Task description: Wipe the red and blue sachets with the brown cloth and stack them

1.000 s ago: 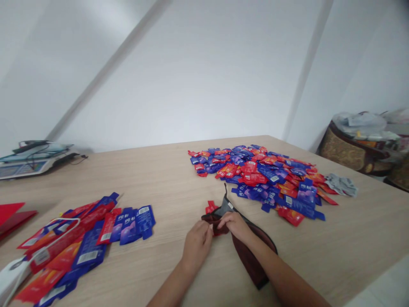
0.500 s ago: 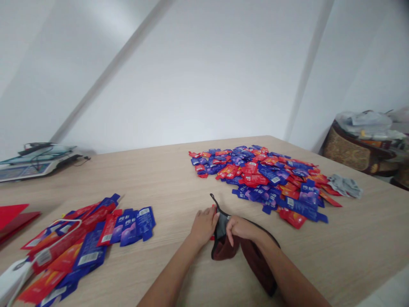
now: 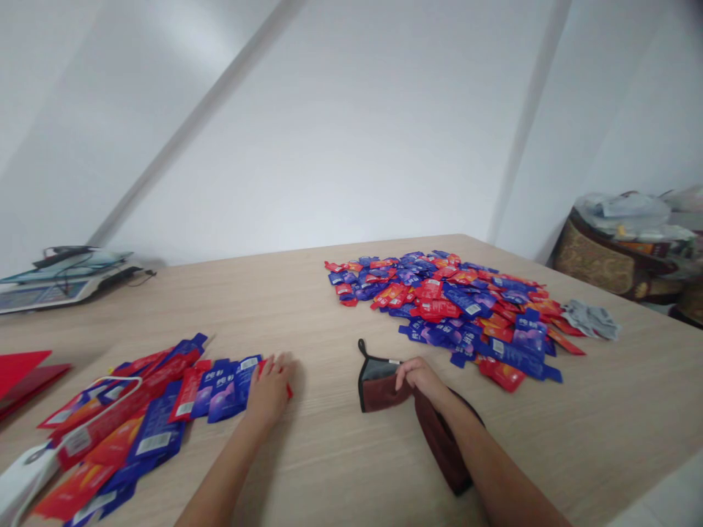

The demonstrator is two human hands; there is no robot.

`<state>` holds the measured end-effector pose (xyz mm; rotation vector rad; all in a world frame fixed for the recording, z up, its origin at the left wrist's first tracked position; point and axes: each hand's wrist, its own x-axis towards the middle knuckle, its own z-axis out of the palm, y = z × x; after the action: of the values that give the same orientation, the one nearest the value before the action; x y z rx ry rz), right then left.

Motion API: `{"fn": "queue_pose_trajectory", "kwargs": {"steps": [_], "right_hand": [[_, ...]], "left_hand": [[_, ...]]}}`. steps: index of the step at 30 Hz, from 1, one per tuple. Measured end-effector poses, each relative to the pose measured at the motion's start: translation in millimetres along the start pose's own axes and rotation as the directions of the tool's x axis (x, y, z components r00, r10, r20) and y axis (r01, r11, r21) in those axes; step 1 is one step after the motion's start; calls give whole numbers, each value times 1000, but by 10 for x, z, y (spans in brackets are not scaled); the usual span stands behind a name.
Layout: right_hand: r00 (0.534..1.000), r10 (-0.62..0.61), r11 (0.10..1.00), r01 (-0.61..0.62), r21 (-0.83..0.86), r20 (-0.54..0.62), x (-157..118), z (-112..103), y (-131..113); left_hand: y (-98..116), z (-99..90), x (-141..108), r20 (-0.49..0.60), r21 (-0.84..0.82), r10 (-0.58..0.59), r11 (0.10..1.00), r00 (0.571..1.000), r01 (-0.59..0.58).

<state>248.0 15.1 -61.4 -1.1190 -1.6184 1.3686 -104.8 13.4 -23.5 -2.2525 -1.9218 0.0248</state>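
My left hand (image 3: 269,388) is over a red packet (image 3: 289,391), with its fingers bent across it. The packet's edge shows beyond the fingertips, beside a short row of blue flat packets (image 3: 225,391). My right hand (image 3: 422,379) is closed on a brown cloth item (image 3: 381,395) with black trim, a grey inside and a small loop at its upper left corner. One long part of the cloth trails under my right forearm to the tabletop.
A wide heap of red and blue packets (image 3: 439,293) lies at the back right, beside a grey cloth (image 3: 592,320). More packets (image 3: 157,428) and a red-and-white bag-like item (image 3: 96,424) are at left. A scale (image 3: 60,285) stands far left; an armchair (image 3: 609,256) with plastic bags is far right.
My left hand has moved left from the cloth item, carrying the red packet to the end of the packet row. My right hand has lifted slightly, and the cloth's looped end has spread flatter.
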Motion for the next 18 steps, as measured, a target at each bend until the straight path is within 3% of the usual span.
{"fn": "queue_pose_trajectory", "kwargs": {"steps": [7, 14, 18], "right_hand": [[994, 59, 994, -50, 94, -94, -9, 25, 4], [980, 73, 987, -45, 153, -183, -8, 21, -44], [962, 45, 985, 3, 175, -268, 23, -42, -28]], "left_hand": [[-541, 256, -93, -183, 18, 1, 1000, 983, 2], [-1361, 303, -263, -103, 46, 31, 999, 994, -27], [-1385, 248, -263, -37, 40, -22, 999, 999, 23]]}}
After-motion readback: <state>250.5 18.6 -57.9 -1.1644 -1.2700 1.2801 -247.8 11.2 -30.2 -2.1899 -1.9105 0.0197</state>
